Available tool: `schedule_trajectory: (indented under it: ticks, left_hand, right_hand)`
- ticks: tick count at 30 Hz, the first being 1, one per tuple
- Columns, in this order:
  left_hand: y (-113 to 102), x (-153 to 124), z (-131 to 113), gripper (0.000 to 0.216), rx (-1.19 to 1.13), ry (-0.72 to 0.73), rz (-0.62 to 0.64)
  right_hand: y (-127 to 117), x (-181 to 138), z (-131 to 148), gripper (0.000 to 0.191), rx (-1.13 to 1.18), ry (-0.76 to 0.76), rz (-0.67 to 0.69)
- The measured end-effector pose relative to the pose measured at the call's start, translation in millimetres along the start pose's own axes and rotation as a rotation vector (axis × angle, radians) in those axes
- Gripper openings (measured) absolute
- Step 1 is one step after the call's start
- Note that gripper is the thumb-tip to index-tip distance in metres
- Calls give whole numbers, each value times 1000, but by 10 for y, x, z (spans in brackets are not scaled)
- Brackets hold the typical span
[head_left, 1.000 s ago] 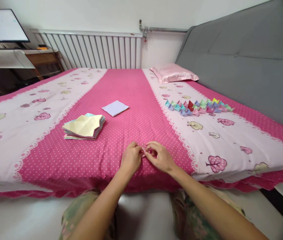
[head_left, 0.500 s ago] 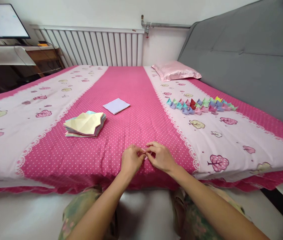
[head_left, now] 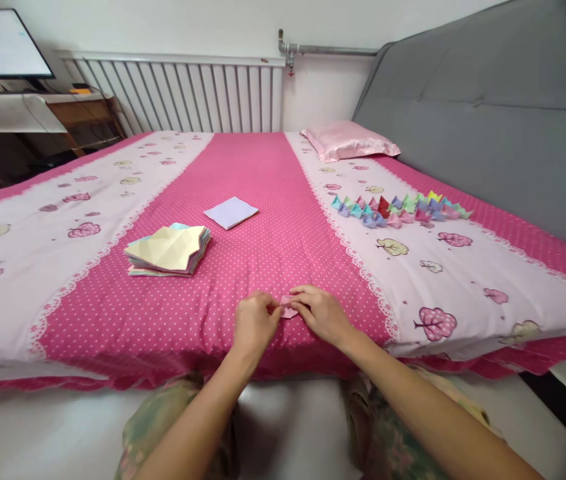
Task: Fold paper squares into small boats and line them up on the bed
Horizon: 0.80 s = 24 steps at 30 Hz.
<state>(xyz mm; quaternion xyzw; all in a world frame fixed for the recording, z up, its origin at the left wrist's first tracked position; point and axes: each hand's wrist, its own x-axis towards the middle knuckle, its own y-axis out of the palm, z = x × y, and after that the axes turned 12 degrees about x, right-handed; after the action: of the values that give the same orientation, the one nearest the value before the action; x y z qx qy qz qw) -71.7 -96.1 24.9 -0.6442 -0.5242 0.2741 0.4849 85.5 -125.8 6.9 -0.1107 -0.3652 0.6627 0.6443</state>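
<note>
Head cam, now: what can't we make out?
- Pink paper, head view: full fold shape, partly covered by the left hand and right hand.
- Paper stack, head view: faces of lower sheets, hidden by the cream top sheet.
- Folded paper pieces, head view: exact count, too small and overlapping.
- Monitor, head view: screen content too faint and small; left side cut off by the frame edge.

A small folded pink paper [head_left: 289, 309] sits between the hands [head_left: 255, 324].

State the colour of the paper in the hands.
The paper is light pink; head view shows it best.
</note>
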Motion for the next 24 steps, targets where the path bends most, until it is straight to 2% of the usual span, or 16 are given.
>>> schedule_trajectory:
  ticks: [4, 12, 24]
  left_hand:
    - [25, 19, -38, 11, 58, -3, 46]
    - [35, -137, -161, 27, 271, 117, 48]
    - [-102, -250, -47, 34, 425, 257, 167]
  right_hand:
    - [7, -4, 8, 22, -20, 1, -8]
    - [18, 10, 9, 22, -65, 23, -3]
    - [52, -28, -3, 22, -72, -25, -6]
